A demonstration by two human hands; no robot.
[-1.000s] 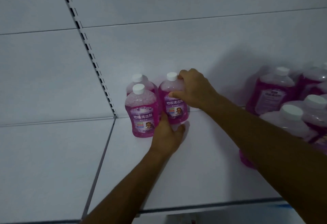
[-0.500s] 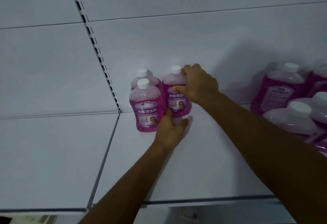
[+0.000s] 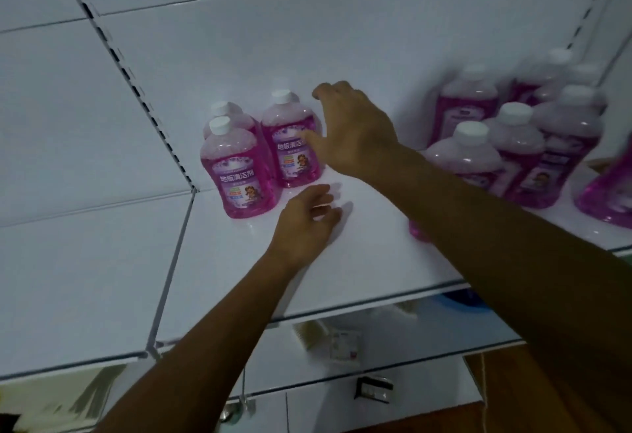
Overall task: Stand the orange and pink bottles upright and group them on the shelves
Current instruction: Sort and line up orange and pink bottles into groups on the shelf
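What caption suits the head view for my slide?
Both hands, left and right, open beside three upright pink bottles grouped on the white shelf.

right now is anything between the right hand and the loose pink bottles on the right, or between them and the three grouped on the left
Nothing visible. The right hand hovers open beside the three upright pink plastic bottles with white caps. Bare white shelf separates it from the right-hand cluster of pink bottles. Only the open left hand sits over that gap, nearer the front.

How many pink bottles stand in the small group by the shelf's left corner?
3: front bottle at the corner, one directly behind it, mostly hidden, and one to their right beside the right hand. Others could be hidden behind.
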